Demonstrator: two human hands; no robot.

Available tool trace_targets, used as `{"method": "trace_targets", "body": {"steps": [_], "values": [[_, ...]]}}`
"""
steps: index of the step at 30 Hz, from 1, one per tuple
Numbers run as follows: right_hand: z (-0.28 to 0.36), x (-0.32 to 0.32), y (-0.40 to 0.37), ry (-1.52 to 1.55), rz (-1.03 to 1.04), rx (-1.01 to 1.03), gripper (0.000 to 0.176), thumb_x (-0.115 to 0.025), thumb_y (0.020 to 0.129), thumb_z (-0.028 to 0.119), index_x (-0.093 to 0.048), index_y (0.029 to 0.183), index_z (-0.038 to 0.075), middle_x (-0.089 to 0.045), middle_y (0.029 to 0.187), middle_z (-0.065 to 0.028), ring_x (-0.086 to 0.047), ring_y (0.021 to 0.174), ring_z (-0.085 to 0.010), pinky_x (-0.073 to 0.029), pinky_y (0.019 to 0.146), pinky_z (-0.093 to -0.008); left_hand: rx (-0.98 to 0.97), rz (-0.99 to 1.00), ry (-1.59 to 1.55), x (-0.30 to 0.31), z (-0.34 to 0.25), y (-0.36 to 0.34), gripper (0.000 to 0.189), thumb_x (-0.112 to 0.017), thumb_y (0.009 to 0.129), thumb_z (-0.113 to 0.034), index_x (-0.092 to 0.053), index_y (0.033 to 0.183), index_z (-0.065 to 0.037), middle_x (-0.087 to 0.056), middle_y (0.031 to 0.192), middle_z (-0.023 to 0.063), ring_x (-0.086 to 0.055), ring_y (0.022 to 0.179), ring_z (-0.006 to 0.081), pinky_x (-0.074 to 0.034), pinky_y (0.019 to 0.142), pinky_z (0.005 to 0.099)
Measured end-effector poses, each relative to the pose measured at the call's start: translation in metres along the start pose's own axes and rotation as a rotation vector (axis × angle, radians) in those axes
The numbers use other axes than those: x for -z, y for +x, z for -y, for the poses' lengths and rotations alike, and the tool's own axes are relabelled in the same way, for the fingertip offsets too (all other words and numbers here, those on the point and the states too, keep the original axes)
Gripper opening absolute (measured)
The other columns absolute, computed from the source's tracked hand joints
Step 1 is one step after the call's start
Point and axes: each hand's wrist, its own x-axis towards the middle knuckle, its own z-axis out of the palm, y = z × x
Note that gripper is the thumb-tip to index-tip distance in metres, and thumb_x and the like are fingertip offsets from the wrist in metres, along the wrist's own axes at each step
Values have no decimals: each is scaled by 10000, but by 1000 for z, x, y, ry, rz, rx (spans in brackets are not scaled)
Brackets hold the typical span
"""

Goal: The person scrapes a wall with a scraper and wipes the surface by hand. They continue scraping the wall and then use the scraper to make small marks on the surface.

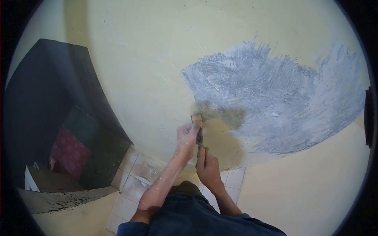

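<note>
In front of the wall, my left hand is closed with the thumb up around a narrow tool with a tan top end and a dark, smeared body. Just below it, my right hand is wrapped round the handle of a putty knife. The knife's narrow metal end points up and meets the dark tool at my left hand. Whitish dust speckles my left forearm. Behind and to the right of the hands spreads a rough grey-white patch on the cream wall, streaked with brush-like edges.
At left, a dark opening shows a red patterned cloth and a box-like piece. Dusty white floor tiles lie below the wall. A dark fixture sits at the right edge. My shadow falls across the patch.
</note>
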Motion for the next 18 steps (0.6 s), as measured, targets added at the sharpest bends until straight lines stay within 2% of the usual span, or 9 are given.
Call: {"method": "trace_targets", "body": {"steps": [1,4,5,8,9,12,13,15,18], "values": [[0,3,2,7,6,-16,234,-425,990,150,-506,873,-36,-552,577,-193,-585,508,-322,-419,486,-407,26,-7,-2,-3,3,-1,405,-590,932,-454,-609,730,-103,-546,629,-57,-430,510,30,-300,458,210],[-2,-6,17,-10,-108,121,246,-417,994,161,-512,872,-30,-547,566,-191,-583,498,-316,-422,486,-407,-51,-17,21,-2,-11,8,410,-606,915,-474,-618,737,-105,-554,646,-58,-442,523,28,-317,471,213],[-1,-3,15,-22,-82,101,251,-417,995,167,-514,875,-31,-549,567,-192,-583,499,-315,-423,487,-406,-46,-25,-46,-5,-22,5,450,-606,931,-434,-599,683,-60,-502,646,-74,-388,603,43,-319,525,252],[6,-1,12,-15,-32,47,264,-416,998,180,-515,878,-33,-554,573,-193,-583,503,-310,-424,491,-406,65,-29,35,-1,-3,2,443,-605,935,-425,-594,684,-60,-506,649,-69,-394,609,44,-326,526,256],[2,1,8,-14,-26,25,267,-416,999,183,-513,875,-33,-554,574,-192,-583,505,-308,-424,492,-407,-17,-20,-75,-10,-3,-4,448,-608,929,-438,-587,682,-65,-505,653,-67,-391,612,45,-325,527,253],[4,0,19,-32,-39,77,270,-420,999,187,-507,868,-33,-551,571,-188,-579,501,-303,-418,490,-410,-26,-23,-13,-9,-17,-1,443,-611,925,-446,-597,705,-62,-515,662,-61,-402,610,48,-339,535,248],[4,0,16,-42,-38,95,270,-422,999,187,-506,866,-33,-549,569,-186,-577,498,-301,-416,488,-411,-26,-12,52,-4,-19,1,416,-592,925,-470,-625,758,-91,-563,677,-50,-468,580,54,-374,532,241],[-3,6,3,-11,-16,42,268,-423,999,185,-504,864,-33,-545,564,-183,-576,495,-295,-413,487,-412,20,-4,-6,-3,1,-3,405,-584,936,-450,-623,758,-89,-569,674,-43,-479,578,55,-376,531,242],[1,7,8,-22,-15,46,266,-425,999,185,-506,871,-34,-544,561,-183,-578,495,-291,-414,486,-408,-1,-13,-65,-10,-3,-3,389,-565,953,-425,-638,792,-78,-593,693,-33,-508,577,55,-385,518,249]]}}
